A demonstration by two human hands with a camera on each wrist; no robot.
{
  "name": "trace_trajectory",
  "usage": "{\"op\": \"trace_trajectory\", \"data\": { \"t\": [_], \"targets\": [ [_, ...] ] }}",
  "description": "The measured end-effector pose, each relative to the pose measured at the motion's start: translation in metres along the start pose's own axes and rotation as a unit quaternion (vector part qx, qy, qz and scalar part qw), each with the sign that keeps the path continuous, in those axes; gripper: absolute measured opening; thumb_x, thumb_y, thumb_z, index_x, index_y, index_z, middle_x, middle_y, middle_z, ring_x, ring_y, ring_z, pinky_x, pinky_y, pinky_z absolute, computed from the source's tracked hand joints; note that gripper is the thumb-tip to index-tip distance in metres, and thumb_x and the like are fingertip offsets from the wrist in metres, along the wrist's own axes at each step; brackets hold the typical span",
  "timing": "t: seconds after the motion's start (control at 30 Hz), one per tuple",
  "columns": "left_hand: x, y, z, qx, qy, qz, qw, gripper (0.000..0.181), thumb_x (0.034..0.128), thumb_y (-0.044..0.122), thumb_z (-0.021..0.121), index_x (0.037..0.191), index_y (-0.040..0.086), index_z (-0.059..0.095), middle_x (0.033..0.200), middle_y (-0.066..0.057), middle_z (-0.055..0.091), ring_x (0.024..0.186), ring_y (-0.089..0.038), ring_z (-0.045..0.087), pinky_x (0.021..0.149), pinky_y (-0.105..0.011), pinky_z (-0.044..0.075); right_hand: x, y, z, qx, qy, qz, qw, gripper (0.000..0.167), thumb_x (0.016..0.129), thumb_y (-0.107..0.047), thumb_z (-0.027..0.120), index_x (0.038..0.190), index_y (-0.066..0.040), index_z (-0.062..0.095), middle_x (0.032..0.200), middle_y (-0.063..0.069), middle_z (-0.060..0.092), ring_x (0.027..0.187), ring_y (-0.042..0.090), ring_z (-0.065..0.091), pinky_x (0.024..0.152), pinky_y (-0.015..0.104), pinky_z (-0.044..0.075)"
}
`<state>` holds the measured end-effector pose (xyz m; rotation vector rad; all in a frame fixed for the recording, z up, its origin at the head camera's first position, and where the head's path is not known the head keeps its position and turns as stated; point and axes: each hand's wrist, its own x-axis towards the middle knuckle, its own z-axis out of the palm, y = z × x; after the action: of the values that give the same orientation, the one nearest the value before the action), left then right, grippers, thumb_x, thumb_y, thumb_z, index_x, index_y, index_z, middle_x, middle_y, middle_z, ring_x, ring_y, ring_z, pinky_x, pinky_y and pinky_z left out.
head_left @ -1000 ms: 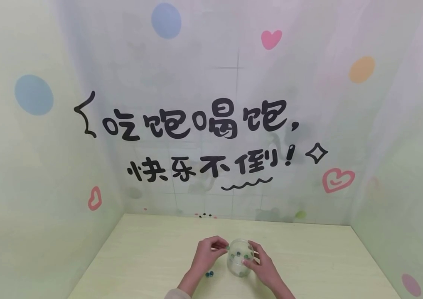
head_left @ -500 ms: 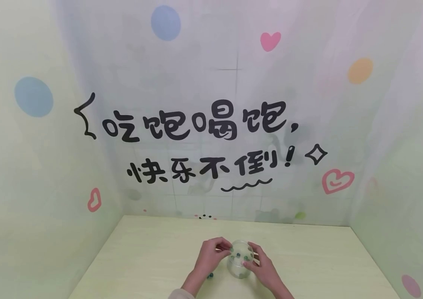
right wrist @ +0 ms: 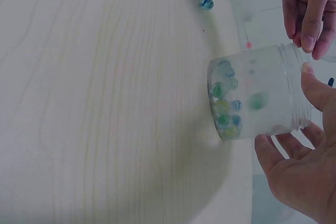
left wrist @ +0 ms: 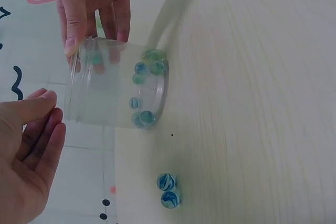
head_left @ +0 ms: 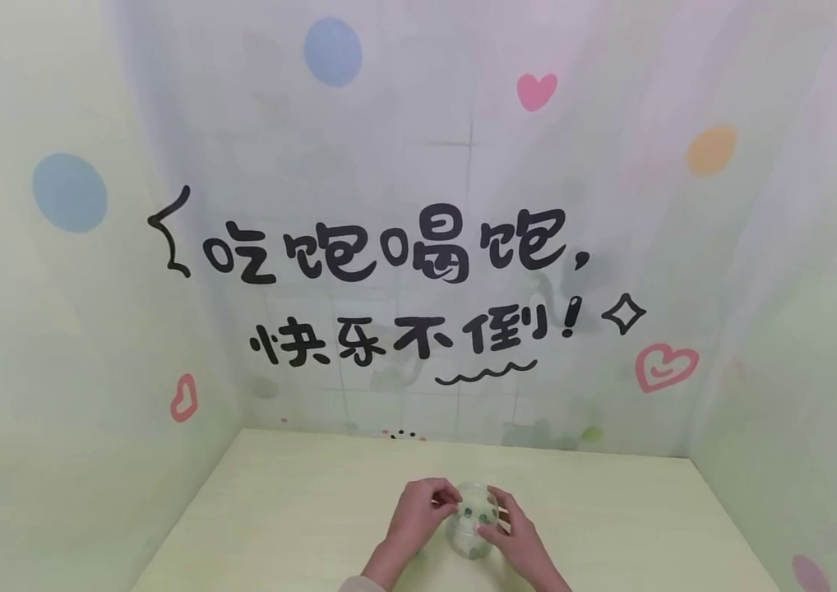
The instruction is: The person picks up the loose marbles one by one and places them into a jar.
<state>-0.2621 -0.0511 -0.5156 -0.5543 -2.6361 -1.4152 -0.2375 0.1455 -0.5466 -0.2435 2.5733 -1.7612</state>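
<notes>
A clear jar (head_left: 469,543) stands upright on the table with its mouth uncovered. Several green, blue and yellowish marbles (right wrist: 223,90) lie at its bottom. My right hand (head_left: 513,534) grips the jar near its rim, thumb on one side and fingers round the other. At the left of the mouth, my left hand (head_left: 422,510) has its fingers loosely bent, and no marble shows between them in the left wrist view. A blurred green marble (right wrist: 258,100) appears partway down inside the jar. Two blue swirled marbles (left wrist: 168,190) touch each other on the table, mostly hidden by my left wrist in the head view.
The pale wooden table (head_left: 300,493) is bounded by printed white curtains (head_left: 418,164) at the back and both sides. Dark lettering (head_left: 389,247) and coloured shapes mark the back one.
A second ago my left hand pinched a green marble beside the rim. It has moved right to the mouth and let the marble go into the jar. The right hand keeps its grip.
</notes>
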Motion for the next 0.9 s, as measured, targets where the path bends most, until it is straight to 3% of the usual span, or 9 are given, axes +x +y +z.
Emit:
{"op": "trace_trajectory", "data": {
  "t": [0.3, 0.63, 0.9],
  "targets": [
    [-0.003, -0.008, -0.006, 0.004, 0.012, 0.008, 0.9999, 0.01, 0.0828, 0.003, 0.076, 0.087, 0.012, 0.074, 0.081, 0.004, 0.073, 0.073, -0.001, 0.064, 0.068, -0.016, 0.056, -0.001, -0.002, 0.002, 0.002, -0.004, 0.013, 0.9999, 0.067, 0.091, -0.015, 0.072, 0.146, 0.003, 0.038, 0.148, 0.035, 0.04, 0.127, 0.05, 0.051, 0.103, 0.056, 0.05],
    [-0.011, -0.026, -0.016, 0.007, 0.032, -0.009, 0.9994, 0.01, 0.0831, 0.003, 0.076, 0.088, 0.012, 0.074, 0.081, 0.003, 0.073, 0.074, -0.004, 0.065, 0.068, -0.015, 0.056, -0.003, -0.003, 0.003, -0.002, 0.011, 0.005, 0.9999, 0.065, 0.089, -0.012, 0.072, 0.144, 0.003, 0.041, 0.146, 0.035, 0.043, 0.125, 0.049, 0.054, 0.103, 0.056, 0.05],
    [-0.025, -0.04, -0.025, 0.009, 0.029, -0.031, 0.9991, 0.008, 0.0839, 0.005, 0.076, 0.09, 0.009, 0.074, 0.081, 0.004, 0.072, 0.073, 0.0, 0.062, 0.067, -0.014, 0.054, -0.001, -0.002, 0.003, 0.003, 0.011, 0.006, 0.9999, 0.064, 0.091, -0.01, 0.071, 0.145, 0.004, 0.039, 0.146, 0.034, 0.043, 0.124, 0.048, 0.055, 0.102, 0.055, 0.051]
  ]
}}
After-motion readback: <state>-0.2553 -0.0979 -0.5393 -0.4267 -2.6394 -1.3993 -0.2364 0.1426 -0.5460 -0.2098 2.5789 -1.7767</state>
